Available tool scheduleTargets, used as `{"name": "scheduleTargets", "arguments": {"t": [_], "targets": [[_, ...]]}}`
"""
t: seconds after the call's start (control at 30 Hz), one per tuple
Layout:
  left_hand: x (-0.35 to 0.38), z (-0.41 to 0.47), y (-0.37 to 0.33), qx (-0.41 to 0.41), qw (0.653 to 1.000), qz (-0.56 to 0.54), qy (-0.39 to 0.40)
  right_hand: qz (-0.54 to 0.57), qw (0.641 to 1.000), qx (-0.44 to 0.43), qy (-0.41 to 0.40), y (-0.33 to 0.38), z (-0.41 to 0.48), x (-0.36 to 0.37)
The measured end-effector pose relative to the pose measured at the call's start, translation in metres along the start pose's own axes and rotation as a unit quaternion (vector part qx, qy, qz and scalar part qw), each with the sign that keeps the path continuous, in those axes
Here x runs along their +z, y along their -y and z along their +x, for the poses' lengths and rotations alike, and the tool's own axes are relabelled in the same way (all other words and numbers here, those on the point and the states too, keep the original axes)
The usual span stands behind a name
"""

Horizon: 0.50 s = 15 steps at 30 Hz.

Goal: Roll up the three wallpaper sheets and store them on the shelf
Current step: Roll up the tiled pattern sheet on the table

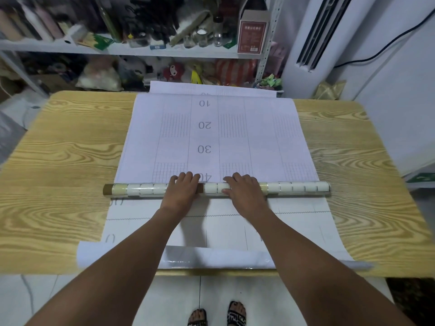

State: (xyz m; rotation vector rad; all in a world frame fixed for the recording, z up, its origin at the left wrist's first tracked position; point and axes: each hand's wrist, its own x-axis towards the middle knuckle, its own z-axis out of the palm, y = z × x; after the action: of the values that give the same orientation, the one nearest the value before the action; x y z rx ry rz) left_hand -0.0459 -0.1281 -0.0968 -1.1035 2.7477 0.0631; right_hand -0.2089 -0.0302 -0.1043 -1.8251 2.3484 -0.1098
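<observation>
Okay, both hands are on it now: left hand [183, 189] and right hand [243, 192] lie palm-down side by side on the middle of the roll [294, 187]. The fingers are spread and reach over its far side, pressing rather than gripping. That makes sense to me, since weight at the centre keeps the tube tight and square as it goes. The roll lies crosswise on the table [58, 149], tile pattern outward. It looks like the wound-up near end of the top sheet [207, 137], whose gridded backing stretches away with 40 down to 10 not yet taken up. So I'd call this midway through the first of three. Under it lies a second sheet [141, 227], flat, its glossy near edge curling at the table's front. A third sheet [211, 87] peeks out past the far edge. Ahead, the shelf [117, 50] is already crowded: glass jars [217, 34], one seemingly with something white inside, a tall reddish box [252, 34], and a plush toy [174, 70] among bags on the lower level. Finding room there could be tricky.
</observation>
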Motion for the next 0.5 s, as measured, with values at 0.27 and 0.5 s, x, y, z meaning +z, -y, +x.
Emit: {"name": "scheduleTargets", "arguments": {"t": [0.27,0.5], "targets": [[0.0025,0.0015,0.0022,0.002,1.000,0.001,-0.009,-0.008,1.000,0.002,0.010,-0.0008,0.0009,-0.0048],[0.0068,0.0001,0.0023,-0.007,0.999,-0.029,-0.012,-0.019,1.000,-0.009,0.016,-0.0009,0.0039,-0.0083]]}}
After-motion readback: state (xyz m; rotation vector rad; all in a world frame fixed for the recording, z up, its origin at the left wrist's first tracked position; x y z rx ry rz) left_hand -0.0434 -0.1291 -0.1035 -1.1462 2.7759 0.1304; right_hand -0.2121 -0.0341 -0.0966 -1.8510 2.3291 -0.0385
